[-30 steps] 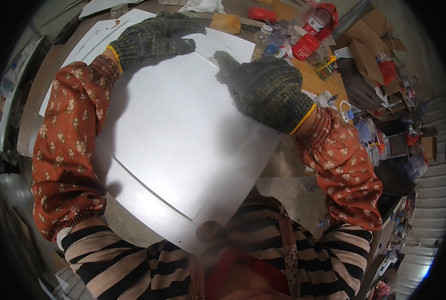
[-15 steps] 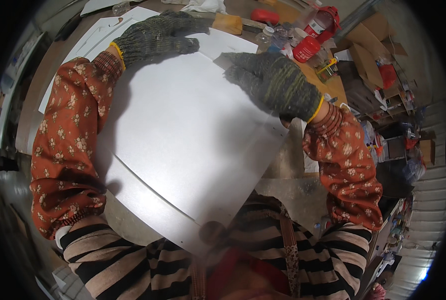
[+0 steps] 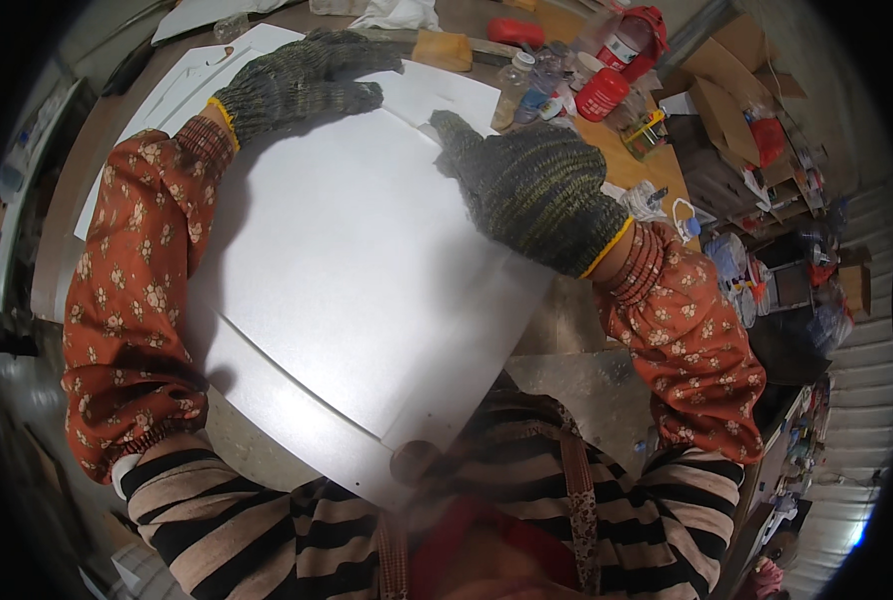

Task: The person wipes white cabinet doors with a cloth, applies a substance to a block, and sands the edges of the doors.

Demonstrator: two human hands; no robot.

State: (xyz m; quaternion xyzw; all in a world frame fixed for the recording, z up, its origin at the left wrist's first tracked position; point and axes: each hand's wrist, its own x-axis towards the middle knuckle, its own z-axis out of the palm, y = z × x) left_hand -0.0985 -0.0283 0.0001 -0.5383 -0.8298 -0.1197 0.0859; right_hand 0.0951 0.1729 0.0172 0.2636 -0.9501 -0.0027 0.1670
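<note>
A large white panel (image 3: 337,230) lies tilted toward my body, with a groove near its near end, another near its far end and a round dark hole (image 3: 417,462) by the near corner. I wear dark green knit gloves with yellow cuffs. My left hand (image 3: 297,85) rests across the panel's far left part, thumb and fingers stretched apart. At the right edge is my right hand (image 3: 537,190), its thumb laid on the white face and its other fingers bent over the edge, their tips hidden.
More white panels (image 3: 182,90) lie beneath at the far left. Bottles, a red jar (image 3: 603,95) and a yellow sponge-like block (image 3: 443,50) stand along the far side of the table. Open cardboard boxes (image 3: 727,110) and cluttered shelves are to the right.
My right hand has turned, its thumb now pointing farther away from me and its fingers bent at the edge. The panel and my left hand have shifted slightly left.
</note>
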